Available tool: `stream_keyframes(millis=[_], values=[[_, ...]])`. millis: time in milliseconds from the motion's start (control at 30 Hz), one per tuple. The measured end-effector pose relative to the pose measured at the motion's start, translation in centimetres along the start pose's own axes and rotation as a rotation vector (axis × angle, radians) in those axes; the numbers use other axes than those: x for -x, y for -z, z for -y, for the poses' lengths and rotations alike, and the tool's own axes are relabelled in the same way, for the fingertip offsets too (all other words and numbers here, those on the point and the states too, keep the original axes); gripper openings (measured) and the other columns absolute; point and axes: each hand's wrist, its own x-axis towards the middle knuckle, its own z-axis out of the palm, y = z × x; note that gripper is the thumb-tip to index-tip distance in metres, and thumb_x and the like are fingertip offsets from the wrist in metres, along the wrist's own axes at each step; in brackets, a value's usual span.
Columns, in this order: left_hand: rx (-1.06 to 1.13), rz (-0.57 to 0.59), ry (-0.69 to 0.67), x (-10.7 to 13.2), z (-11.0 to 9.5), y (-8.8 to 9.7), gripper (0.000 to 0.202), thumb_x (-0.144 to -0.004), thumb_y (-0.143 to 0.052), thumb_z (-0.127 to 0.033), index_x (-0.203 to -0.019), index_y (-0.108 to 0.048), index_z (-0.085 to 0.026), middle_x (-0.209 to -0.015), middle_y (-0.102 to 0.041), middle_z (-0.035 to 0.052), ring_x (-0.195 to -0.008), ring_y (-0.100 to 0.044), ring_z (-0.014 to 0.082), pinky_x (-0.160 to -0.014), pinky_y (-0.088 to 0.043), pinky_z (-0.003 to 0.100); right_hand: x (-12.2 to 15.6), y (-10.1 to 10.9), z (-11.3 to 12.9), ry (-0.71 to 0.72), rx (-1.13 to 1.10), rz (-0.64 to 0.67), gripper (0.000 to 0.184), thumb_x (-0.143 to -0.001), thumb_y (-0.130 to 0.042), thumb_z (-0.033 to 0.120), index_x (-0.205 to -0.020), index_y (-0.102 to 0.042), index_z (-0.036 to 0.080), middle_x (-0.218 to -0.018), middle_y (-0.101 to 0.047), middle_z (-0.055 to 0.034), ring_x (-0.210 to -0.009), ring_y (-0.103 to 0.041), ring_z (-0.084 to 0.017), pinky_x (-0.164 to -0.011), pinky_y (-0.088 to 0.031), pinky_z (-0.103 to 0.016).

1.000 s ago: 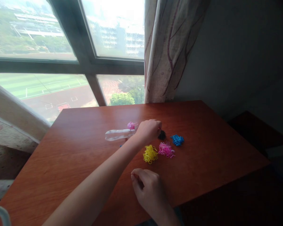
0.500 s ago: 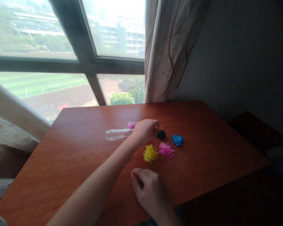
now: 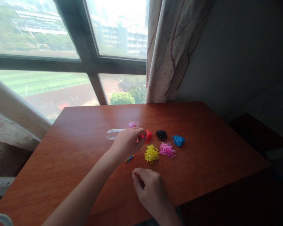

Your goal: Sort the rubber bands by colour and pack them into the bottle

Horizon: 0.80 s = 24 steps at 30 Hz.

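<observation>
Small loom rubber bands lie in loose piles on the table. My left hand (image 3: 128,141) hovers just left of the red pile (image 3: 148,135), its fingers curled into a pinch; what is between the fingertips, if anything, is too small to tell. My right hand (image 3: 149,188) rests near the front edge, thumb and forefinger pressed together, their contents not visible. Between the hands and further right lie the yellow pile (image 3: 152,154) and the pink pile (image 3: 167,149). A black pile (image 3: 161,135) and a blue pile (image 3: 178,140) sit behind them.
A clear plastic case (image 3: 113,134) is partly covered by my left hand. Behind it lies a pink-purple item (image 3: 133,124). A short multicoloured piece of joined bands (image 3: 129,158) is near my left wrist. The wooden table (image 3: 68,150) meets a window and curtain (image 3: 172,50).
My left hand has drawn back from the black pile, leftward and toward me, uncovering the red pile and the multicoloured piece. My right hand has stayed almost in place.
</observation>
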Motion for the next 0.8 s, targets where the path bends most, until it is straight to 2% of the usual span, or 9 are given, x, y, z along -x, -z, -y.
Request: stream_keyframes(millis=[200,333,433,600,800], values=[[0.009,-0.006,0.112,4.3,1.8,0.3,0.017,-0.088,-0.051,-0.025,-0.085,-0.067,-0.021,-0.079,-0.069,0.0008,-0.067,-0.059,0.0139,-0.059,-0.037,0.024,-0.2,0.0,0.0,-0.021,0.016,0.053,0.016,-0.091,-0.050,0.017,-0.082,-0.062,0.023,-0.069,-0.065,0.0021,-0.064,-0.060,-0.014,-0.060,-0.032,-0.025],[0.006,0.021,0.239,7.2,2.9,0.2,0.019,-0.088,-0.052,-0.029,-0.092,-0.069,-0.023,-0.081,-0.070,0.0004,-0.067,-0.060,0.0152,-0.061,-0.039,0.025,-0.4,-0.2,0.0,-0.040,0.079,0.058,0.015,-0.090,-0.051,0.016,-0.085,-0.063,0.023,-0.070,-0.066,0.0020,-0.065,-0.062,-0.014,-0.060,-0.032,-0.025],[0.023,0.018,0.280,8.9,3.3,-0.2,0.021,-0.088,-0.051,-0.029,-0.097,-0.070,-0.025,-0.086,-0.071,0.0003,-0.071,-0.062,0.0155,-0.063,-0.041,0.025,-0.8,-0.5,0.1,-0.048,0.143,0.046,0.014,-0.089,-0.053,0.015,-0.088,-0.064,0.023,-0.071,-0.067,0.0016,-0.065,-0.063,-0.015,-0.059,-0.032,-0.025],[0.041,0.013,0.333,10.4,3.6,-1.2,0.020,-0.089,-0.049,-0.029,-0.095,-0.068,-0.024,-0.088,-0.071,0.0013,-0.075,-0.064,0.0168,-0.066,-0.044,0.025,-2.0,-1.0,0.4,-0.069,0.220,0.016,0.014,-0.089,-0.055,0.014,-0.093,-0.066,0.023,-0.074,-0.070,-0.0007,-0.066,-0.066,-0.016,-0.059,-0.035,-0.024],[0.055,0.044,0.335,10.5,3.5,-1.9,0.017,-0.091,-0.048,-0.029,-0.093,-0.065,-0.025,-0.090,-0.069,0.0009,-0.079,-0.065,0.0176,-0.068,-0.046,0.026,-3.4,-1.7,0.4,-0.090,0.247,0.017,0.022,-0.088,-0.058,0.014,-0.107,-0.067,0.021,-0.082,-0.074,-0.0040,-0.072,-0.069,-0.019,-0.061,-0.040,-0.025]])
